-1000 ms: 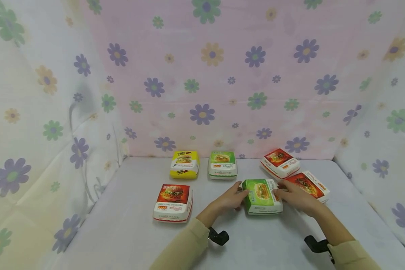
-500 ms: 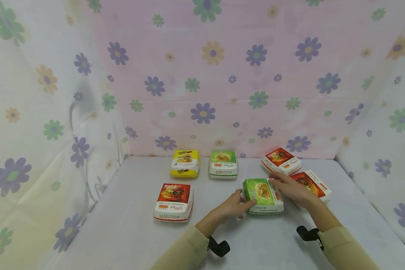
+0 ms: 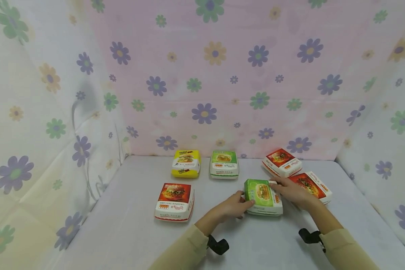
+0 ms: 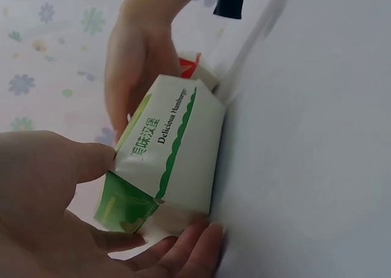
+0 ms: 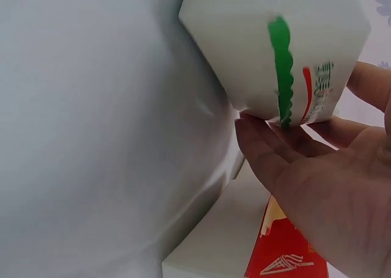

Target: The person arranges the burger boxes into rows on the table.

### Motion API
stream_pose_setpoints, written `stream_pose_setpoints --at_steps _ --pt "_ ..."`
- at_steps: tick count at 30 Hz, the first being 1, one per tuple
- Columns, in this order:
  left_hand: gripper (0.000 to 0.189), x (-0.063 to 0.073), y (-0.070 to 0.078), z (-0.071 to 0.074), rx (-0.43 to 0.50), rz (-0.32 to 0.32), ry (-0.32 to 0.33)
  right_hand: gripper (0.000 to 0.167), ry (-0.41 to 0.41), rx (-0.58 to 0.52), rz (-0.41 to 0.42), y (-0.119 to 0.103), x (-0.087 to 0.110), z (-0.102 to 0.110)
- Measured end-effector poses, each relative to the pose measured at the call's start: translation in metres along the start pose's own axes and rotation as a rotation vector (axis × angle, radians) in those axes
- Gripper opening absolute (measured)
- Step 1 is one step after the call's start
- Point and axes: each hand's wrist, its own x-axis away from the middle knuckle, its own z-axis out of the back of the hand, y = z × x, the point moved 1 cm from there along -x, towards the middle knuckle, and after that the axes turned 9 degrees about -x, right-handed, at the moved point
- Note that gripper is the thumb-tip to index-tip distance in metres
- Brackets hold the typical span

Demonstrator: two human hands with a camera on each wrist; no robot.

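A green-and-white hamburger box [image 3: 263, 197] lies on the table between the two hands, its lid shut. My left hand [image 3: 227, 208] holds its left side. In the left wrist view, the left thumb presses a top corner of the box [image 4: 177, 143] while the fingers spread along its green side near the table. On the opposite side, my right hand [image 3: 291, 191] grips the far right corner. The right wrist view has that hand's thumb [image 5: 369, 85] up at the lid edge and its fingertips against the lower wall of the box [image 5: 256, 58].
Two red-and-white burger boxes [image 3: 281, 162] [image 3: 310, 185] sit right of the held box, the nearer partly behind the right hand. Further back stand another green box [image 3: 224, 165] and a yellow box [image 3: 186, 164]. A red box [image 3: 174, 201] lies left. Flowered cloth [image 3: 202, 82] surrounds the table.
The right hand has shifted from the box's right side to its far right corner. The left hand has slid slightly nearer, its thumb further over the lid. The box has barely moved.
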Motion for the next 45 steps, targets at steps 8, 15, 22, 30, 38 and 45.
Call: stream_pose_setpoints --at_steps 8,15,22,30,38,45 --pt "0.051 -0.007 -0.007 0.022 0.045 -0.006 -0.008 0.066 -0.049 0.069 0.041 0.004 0.013 0.002" --pt "0.048 -0.015 -0.01 0.027 0.082 -0.004 0.04 0.067 -0.096 0.006 -0.012 0.0 0.028 -0.004" --pt "0.048 -0.014 -0.009 0.027 0.096 0.002 0.044 0.064 -0.114 -0.017 0.002 -0.003 0.031 -0.001" --pt "0.071 -0.003 -0.013 0.024 0.088 0.03 0.081 0.064 -0.075 0.033 0.048 -0.008 0.027 0.006" --pt "0.089 0.011 -0.012 0.01 0.044 0.062 0.065 0.067 -0.051 0.036 0.033 -0.01 0.014 0.006" --pt "0.074 0.013 -0.01 -0.003 0.08 0.044 0.078 0.067 -0.061 0.019 0.019 -0.001 0.006 0.003"
